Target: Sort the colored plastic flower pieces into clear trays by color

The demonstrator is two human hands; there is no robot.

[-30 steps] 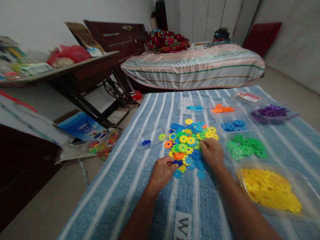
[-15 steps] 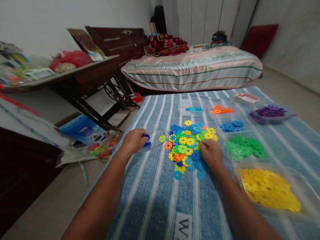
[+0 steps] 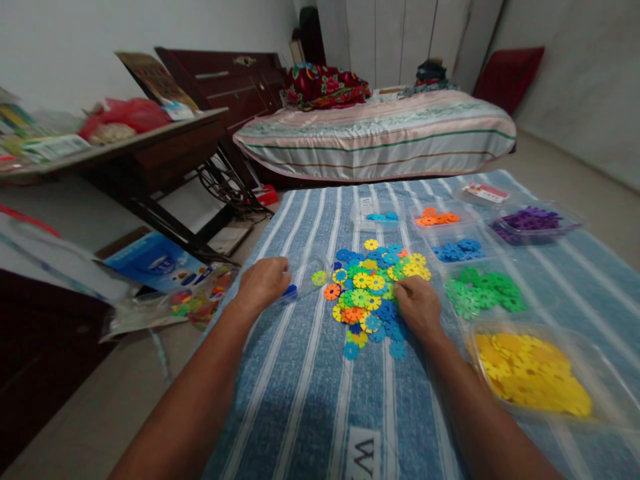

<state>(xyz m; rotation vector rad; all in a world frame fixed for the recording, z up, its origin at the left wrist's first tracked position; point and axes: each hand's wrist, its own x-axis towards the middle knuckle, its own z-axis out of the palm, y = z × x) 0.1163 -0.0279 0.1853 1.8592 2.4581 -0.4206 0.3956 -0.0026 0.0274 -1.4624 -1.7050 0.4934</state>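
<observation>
A blue striped cloth (image 3: 310, 373) covers the surface; a bed (image 3: 380, 137) stands behind. Left hand (image 3: 263, 283) grips dark blue discs (image 3: 290, 291) beside the mixed disc pile (image 3: 373, 293). Right hand (image 3: 419, 305) rests curled on the pile; grasp indeterminate.

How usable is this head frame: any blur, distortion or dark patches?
Head view: wide-angle bending curves the bed and the striped cloth; the yellow pieces at the right edge look smeared; the left hand and right hand by the mixed pile are soft; the lower left corner is dark.
</observation>
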